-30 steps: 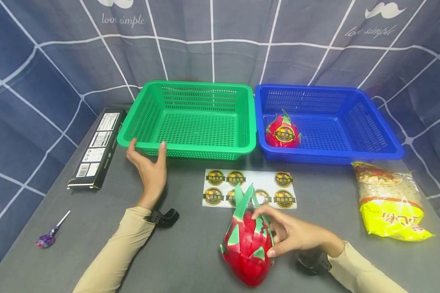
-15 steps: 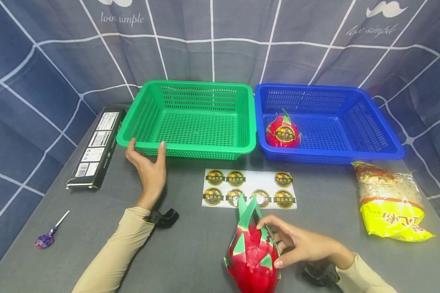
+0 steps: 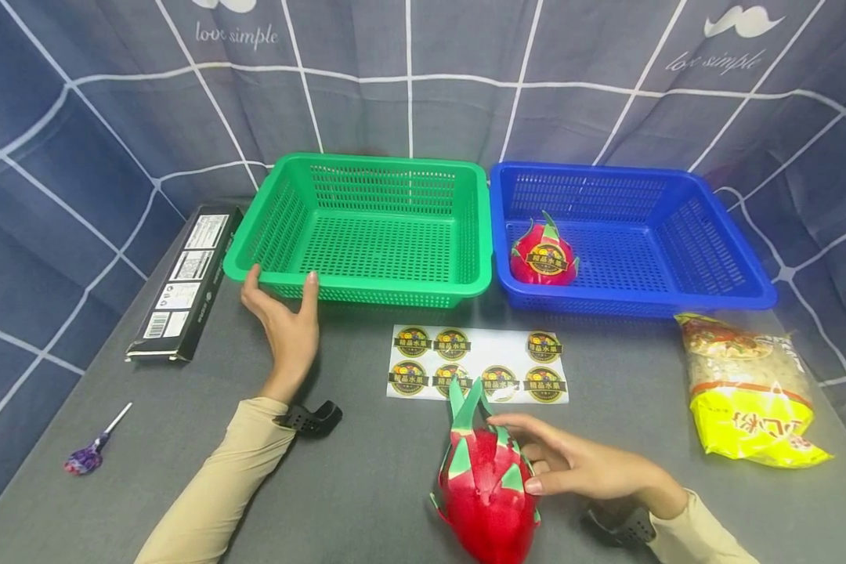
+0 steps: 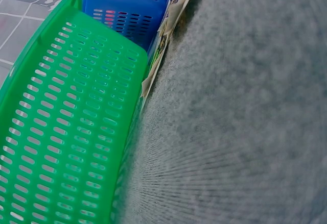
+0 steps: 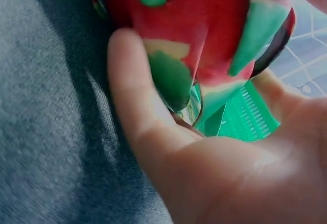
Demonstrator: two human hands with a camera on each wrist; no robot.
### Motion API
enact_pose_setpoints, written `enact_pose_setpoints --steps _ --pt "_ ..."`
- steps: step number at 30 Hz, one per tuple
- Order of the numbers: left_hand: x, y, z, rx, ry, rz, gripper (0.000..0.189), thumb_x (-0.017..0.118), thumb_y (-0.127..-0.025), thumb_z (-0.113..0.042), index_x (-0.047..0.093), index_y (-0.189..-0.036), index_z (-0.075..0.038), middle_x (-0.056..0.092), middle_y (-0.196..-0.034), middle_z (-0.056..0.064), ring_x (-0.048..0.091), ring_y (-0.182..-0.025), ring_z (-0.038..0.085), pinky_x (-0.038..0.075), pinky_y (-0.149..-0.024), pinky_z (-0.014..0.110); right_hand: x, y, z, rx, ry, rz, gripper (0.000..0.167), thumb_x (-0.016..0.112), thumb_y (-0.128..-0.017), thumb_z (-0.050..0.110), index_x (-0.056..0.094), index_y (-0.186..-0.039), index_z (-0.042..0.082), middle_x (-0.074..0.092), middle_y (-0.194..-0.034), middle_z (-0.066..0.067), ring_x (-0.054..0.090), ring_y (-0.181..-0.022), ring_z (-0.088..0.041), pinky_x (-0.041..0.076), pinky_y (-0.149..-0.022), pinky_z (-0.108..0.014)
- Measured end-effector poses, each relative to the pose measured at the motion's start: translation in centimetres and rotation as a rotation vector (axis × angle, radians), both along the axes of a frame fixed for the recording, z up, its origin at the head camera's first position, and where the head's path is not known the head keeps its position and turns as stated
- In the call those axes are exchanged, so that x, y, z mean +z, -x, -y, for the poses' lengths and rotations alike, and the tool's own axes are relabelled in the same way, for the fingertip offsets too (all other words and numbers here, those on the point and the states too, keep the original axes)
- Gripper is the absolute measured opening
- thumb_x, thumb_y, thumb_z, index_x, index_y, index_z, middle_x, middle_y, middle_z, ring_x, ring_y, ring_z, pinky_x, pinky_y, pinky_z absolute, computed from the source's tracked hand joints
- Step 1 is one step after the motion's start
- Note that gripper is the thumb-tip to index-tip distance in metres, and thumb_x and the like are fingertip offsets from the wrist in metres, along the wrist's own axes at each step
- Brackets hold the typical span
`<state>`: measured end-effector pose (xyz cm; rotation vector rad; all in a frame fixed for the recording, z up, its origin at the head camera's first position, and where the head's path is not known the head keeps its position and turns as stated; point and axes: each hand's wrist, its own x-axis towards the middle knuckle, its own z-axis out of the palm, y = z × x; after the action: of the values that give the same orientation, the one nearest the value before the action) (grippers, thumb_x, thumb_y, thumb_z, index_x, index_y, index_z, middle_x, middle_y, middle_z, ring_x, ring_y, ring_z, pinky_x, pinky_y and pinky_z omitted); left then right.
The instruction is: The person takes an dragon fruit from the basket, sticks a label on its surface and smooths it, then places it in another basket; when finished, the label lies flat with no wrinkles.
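A red dragon fruit (image 3: 489,501) with green scales lies near the front of the table, its leafy tip pointing toward the sticker sheet (image 3: 507,345). My right hand (image 3: 585,466) grips its right side between thumb and fingers; in the right wrist view the thumb (image 5: 130,71) presses the red skin, and some fingers are hidden. At the front rim of the green basket (image 3: 352,280), my left hand (image 3: 289,337) rests with thumb and index finger spread apart. The left wrist view shows the basket's slotted wall (image 4: 66,117), but no hand.
A blue basket (image 3: 648,299) holds another dragon fruit (image 3: 536,270) bearing a round sticker. Right of the sheet lies a yellow food bag (image 3: 750,399). A black box (image 3: 186,282) and a lollipop (image 3: 88,454) lie on the left. A gridded curtain (image 3: 451,78) stands behind.
The dragon fruit and right hand have shifted slightly toward me and to the right, mostly in the first half second. My left hand has stayed at the green basket's rim.
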<state>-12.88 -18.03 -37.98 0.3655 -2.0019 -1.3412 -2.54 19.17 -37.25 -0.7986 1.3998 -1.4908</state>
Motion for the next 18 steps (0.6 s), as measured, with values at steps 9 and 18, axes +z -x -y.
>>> enact_pose_setpoints --steps 9,18 --pt "0.1 -0.1 -0.1 -0.001 0.009 0.017 0.078 0.059 -0.082 -0.047 0.018 -0.138 -0.012 0.015 -0.142 0.008 0.011 -0.136 0.008 0.009 -0.113 0.023 0.3 0.1 -0.7 -0.065 -0.136 -0.237 0.064 0.052 -0.090 0.009 0.018 -0.143 0.012 0.038 -0.131 -0.009 0.049 -0.112 -0.010 0.049 -0.089 -0.026" --pt "0.2 -0.3 -0.2 0.014 -0.003 0.029 0.079 0.058 -0.082 -0.048 0.017 -0.139 -0.013 0.013 -0.143 0.008 0.010 -0.136 0.010 0.009 -0.113 0.025 0.4 0.7 -2.2 -0.058 -0.153 -0.213 0.069 0.059 -0.084 0.006 0.023 -0.142 0.013 0.042 -0.132 -0.009 0.049 -0.113 -0.014 0.046 -0.092 -0.026"
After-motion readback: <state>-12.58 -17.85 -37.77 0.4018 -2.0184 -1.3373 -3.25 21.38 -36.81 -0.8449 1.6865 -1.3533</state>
